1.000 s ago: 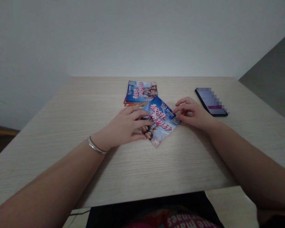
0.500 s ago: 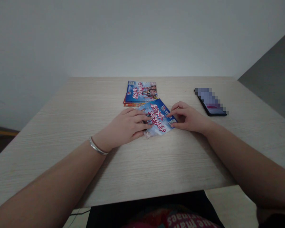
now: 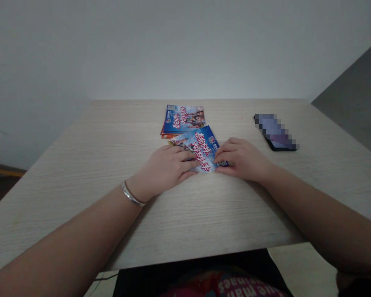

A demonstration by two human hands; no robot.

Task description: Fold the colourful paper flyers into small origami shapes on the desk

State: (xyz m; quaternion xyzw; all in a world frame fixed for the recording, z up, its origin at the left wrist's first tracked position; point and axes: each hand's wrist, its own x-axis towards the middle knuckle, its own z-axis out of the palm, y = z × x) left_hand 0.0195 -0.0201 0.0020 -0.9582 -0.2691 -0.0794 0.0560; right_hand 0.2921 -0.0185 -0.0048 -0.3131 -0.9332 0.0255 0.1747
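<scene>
A blue leaflet [image 3: 200, 146] with red-and-white lettering lies on the wooden table [image 3: 185, 206], tilted, between my two hands. My left hand [image 3: 168, 167], with a silver bracelet on the wrist, rests flat on the leaflet's left part, fingers pressing it down. My right hand [image 3: 239, 159] is curled over the leaflet's right corner, fingertips pinching its edge. Just behind the leaflet sits a small stack of similar leaflets [image 3: 183, 119].
A dark phone [image 3: 275, 132] with a lit screen lies at the right of the table. A plain white wall rises behind the table's far edge. My lap with dark patterned cloth [image 3: 204, 282] shows below the near edge.
The leaflet has turned and slid left and away, closer to the stack. Both hands moved inward over it; my right hand closed over its right corner.
</scene>
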